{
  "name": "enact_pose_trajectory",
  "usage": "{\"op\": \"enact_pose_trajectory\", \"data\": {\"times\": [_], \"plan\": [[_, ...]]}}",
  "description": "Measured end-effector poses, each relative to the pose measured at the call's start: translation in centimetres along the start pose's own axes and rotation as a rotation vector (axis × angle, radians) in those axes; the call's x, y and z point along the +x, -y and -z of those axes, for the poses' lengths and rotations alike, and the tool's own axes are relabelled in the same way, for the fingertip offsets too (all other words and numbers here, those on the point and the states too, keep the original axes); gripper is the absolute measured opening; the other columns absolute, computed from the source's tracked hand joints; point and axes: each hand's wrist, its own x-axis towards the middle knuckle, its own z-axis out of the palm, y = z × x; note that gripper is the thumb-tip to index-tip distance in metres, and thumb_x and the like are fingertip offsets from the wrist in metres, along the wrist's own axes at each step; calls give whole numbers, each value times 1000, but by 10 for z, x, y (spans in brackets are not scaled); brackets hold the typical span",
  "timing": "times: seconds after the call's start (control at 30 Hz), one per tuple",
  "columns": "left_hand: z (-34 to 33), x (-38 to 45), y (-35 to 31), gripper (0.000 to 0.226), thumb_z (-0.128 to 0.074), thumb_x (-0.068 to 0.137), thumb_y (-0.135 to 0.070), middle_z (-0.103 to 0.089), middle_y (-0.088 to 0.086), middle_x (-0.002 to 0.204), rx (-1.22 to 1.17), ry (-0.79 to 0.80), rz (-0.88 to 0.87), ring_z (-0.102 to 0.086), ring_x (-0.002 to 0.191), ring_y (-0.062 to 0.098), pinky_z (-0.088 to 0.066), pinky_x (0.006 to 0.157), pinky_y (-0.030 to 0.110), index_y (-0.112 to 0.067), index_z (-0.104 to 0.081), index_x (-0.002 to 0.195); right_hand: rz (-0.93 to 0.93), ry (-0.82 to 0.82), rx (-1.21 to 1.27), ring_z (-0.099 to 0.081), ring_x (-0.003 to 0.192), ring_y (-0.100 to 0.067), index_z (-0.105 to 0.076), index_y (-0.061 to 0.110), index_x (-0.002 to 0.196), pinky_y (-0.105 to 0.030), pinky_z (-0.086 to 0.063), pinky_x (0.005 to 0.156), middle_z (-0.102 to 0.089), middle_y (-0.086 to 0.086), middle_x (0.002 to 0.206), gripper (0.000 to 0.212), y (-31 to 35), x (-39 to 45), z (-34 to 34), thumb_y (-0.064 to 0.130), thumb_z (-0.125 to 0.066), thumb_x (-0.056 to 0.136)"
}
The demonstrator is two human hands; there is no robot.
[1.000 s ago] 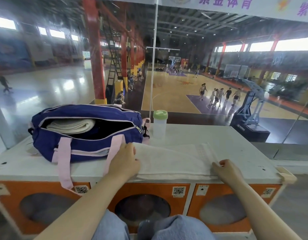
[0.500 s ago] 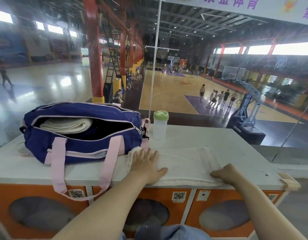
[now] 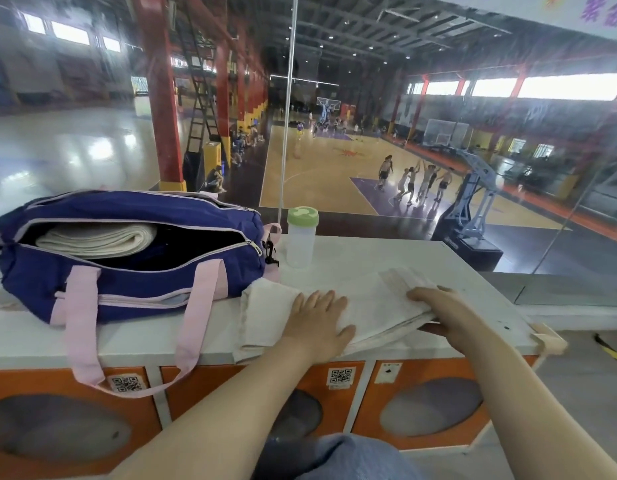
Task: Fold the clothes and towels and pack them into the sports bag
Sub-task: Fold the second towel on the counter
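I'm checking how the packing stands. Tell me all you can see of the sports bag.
The sports bag is dark blue soft fabric with pink straps and pale piping. It lies on the white counter, left of a green-lidded bottle, its top zip open. A folded cream towel sits inside at the left; the rest looks dark. One strap hangs over the counter's front edge. Its right end touches the white towel being folded. Neither hand touches it.

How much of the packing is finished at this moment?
Done: one folded towel already lies inside the open bag. In hand: the left hand presses flat on a white towel on the counter, while the right hand lifts its right end to fold. Left: finish folding and pack it.
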Motion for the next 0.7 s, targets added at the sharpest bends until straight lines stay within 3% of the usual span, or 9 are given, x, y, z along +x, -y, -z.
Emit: {"op": "enact_pose_trajectory", "data": {"times": [0.2, 0.27, 0.33, 0.4, 0.5, 0.6, 0.7], "plan": [[-2, 0, 2, 67, -23, 98, -57, 2, -2, 164, -17, 64, -19, 5, 150, 22, 5, 120, 45, -27, -4, 155, 90, 24, 72, -62, 95, -26, -54, 12, 121, -33, -53, 68, -63, -11, 108, 40, 27, -12, -27, 21, -69, 86], [9, -2, 6, 63, -28, 100, -51, -5, -1, 164, -164, 58, -36, 0, 150, 19, 3, 121, 41, -25, -10, 155, 140, 47, 88, -62, 86, -21, -55, 12, 117, -31, -53, 68, -63, -8, 100, 33, 42, -20, -44, 19, -67, 87], [25, -6, 13, 53, -33, 103, -38, -22, 0, 161, -417, -57, -13, -14, 148, 18, -5, 121, 37, -22, -23, 153, 222, 41, 36, -63, 85, -20, -58, 12, 114, -35, -56, 74, -65, -6, 96, 32, 53, -24, -62, 20, -67, 85], [42, -11, 27, 45, -35, 103, -26, -38, 1, 153, -667, -241, 114, -29, 143, 19, -19, 119, 36, -20, -37, 148, 318, 31, -134, -64, 90, -22, -58, 15, 110, -43, -55, 85, -65, -4, 95, 34, 61, -32, -79, 26, -67, 80], [65, -20, 55, 38, -34, 101, -23, -55, 4, 136, -791, -442, 381, -47, 129, 25, -37, 108, 37, -17, -53, 133, 417, 88, -342, -59, 84, -17, -50, 16, 105, -37, -50, 77, -59, 0, 91, 29, 67, -47, -107, 23, -63, 80], [71, -33, 79, 39, -34, 100, -26, -55, 10, 131, -964, -470, 604, -49, 125, 30, -39, 105, 37, -9, -53, 130, 530, 157, -517, -47, 70, -12, -46, 17, 82, -26, -34, 56, -50, 2, 83, 13, 69, -60, -137, 16, -58, 84], [70, -37, 88, 44, -32, 92, -37, -58, 8, 123, -1229, -448, 708, -55, 112, 27, -44, 103, 45, -15, -51, 125, 644, 194, -658, -48, 79, -19, -47, 15, 93, -26, -34, 59, -47, 0, 93, 14, 63, -70, -168, 16, -58, 84]]}}
